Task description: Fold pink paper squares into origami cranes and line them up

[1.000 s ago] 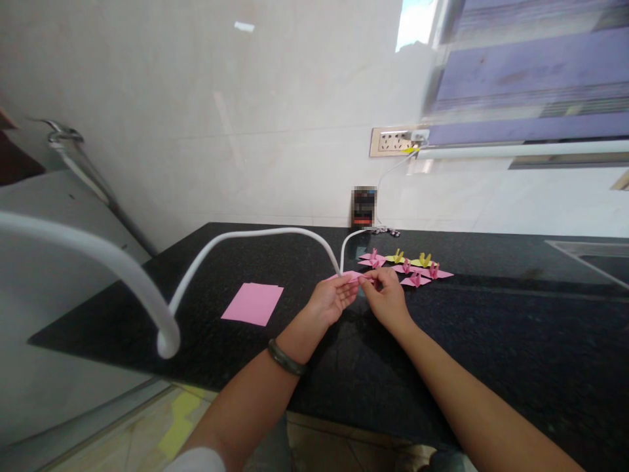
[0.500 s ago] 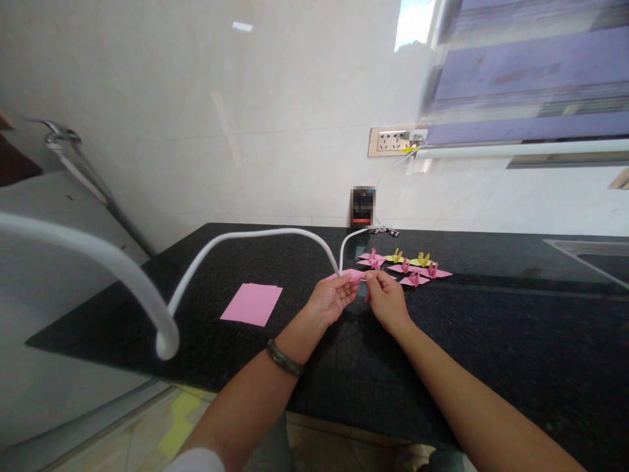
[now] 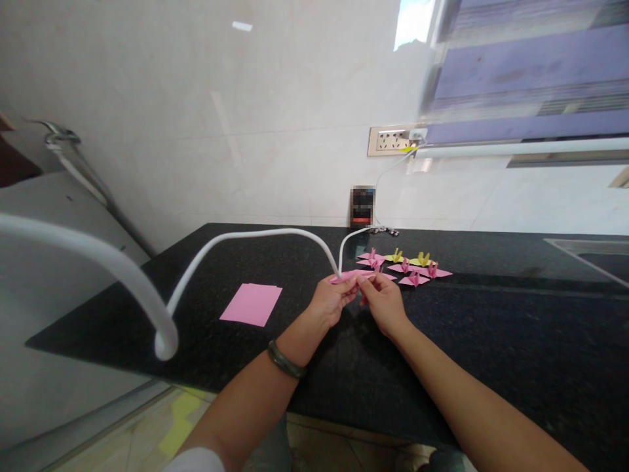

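Note:
A partly folded piece of pink origami paper (image 3: 357,274) is held above the dark counter between my two hands. My left hand (image 3: 330,300) is closed on its left part, thumb on top. At its near edge, my right hand (image 3: 386,300) pinches the paper close to the left fingertips; the fingers partly hide the folds. Just beyond and to the right stand several folded paper cranes, among them a pink crane (image 3: 415,280) and a yellow crane (image 3: 423,260). Flat pink paper sheets (image 3: 252,305) lie left of my hands.
A white cable-like tube (image 3: 255,233) arches across the view, its end overlapping my work. Against the wall leans a phone-like device (image 3: 362,207), its screen blurred, below a wall socket (image 3: 392,140). The black counter (image 3: 314,373) has a sink (image 3: 599,255) at right.
My right hand has shifted slightly left, nearer the left fingertips. More of the pink paper now shows above the fingers, its upper edge reaching further right.

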A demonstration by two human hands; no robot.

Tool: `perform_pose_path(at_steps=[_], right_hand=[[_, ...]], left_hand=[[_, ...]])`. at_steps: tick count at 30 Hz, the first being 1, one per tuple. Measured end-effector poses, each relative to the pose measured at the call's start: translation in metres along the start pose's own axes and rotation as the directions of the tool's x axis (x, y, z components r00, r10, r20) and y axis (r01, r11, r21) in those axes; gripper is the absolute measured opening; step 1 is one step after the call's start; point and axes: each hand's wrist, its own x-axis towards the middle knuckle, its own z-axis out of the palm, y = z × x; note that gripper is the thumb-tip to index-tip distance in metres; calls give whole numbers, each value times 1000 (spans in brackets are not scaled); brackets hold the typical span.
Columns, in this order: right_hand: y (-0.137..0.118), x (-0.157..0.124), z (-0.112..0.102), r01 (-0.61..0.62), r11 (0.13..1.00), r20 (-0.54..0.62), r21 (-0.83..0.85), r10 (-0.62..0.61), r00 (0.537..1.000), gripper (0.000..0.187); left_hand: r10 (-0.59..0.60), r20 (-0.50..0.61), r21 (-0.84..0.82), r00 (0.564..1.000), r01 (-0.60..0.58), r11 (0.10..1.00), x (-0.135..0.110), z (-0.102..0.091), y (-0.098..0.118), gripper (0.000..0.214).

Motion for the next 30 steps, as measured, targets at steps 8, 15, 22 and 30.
perform_pose_path(at_steps=[8, 15, 22, 30], right_hand=[[5, 2, -1, -27, 996, -27, 81, 29, 999, 23], [3, 9, -6, -145, 972, 18, 183, 144, 989, 35], [1, 13, -19, -13, 999, 161, -31, 17, 987, 27], [1, 11, -17, -12, 998, 202, -58, 23, 979, 24]], left_hand=[[28, -13, 2, 1000, -28, 1000, -3, 4, 4, 26], [60, 4, 64, 998, -61, 996, -4, 2, 12, 24], [185, 85, 369, 979, -203, 907, -2, -4, 14, 23], [284, 6, 345, 959, -268, 899, 0, -1, 17, 17]])
